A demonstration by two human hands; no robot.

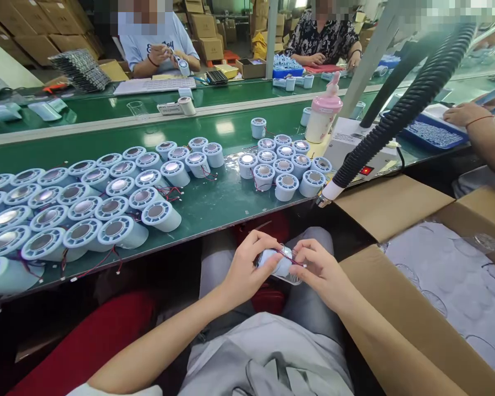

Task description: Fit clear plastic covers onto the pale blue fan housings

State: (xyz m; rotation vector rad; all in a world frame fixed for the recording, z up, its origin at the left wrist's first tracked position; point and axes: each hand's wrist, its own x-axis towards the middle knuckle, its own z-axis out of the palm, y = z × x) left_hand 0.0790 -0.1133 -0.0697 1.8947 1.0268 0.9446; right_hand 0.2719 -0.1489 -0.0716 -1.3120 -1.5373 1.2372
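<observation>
My left hand [253, 264] is wrapped round a light blue cylindrical housing [281, 266] above my lap. A thin red and dark wire lead [292, 260] runs from the housing to my right hand [319, 269], whose fingertips are closed around the lead at the housing's right end. A clear plastic piece [292, 279] shows at the lower edge of the housing, partly covered by my fingers. On the green bench just beyond stand similar light blue housings [286, 186] with round silver-grey centres, several with wire leads hanging out.
Rows of housings [82, 206] fill the bench's left. A black flexible hose [400, 104] rises from a white box [355, 148] with a red switch. At right, an open carton [367, 269] holds clear round plastic pieces. A pink-topped bottle [324, 113] stands behind. Co-workers sit across and at right.
</observation>
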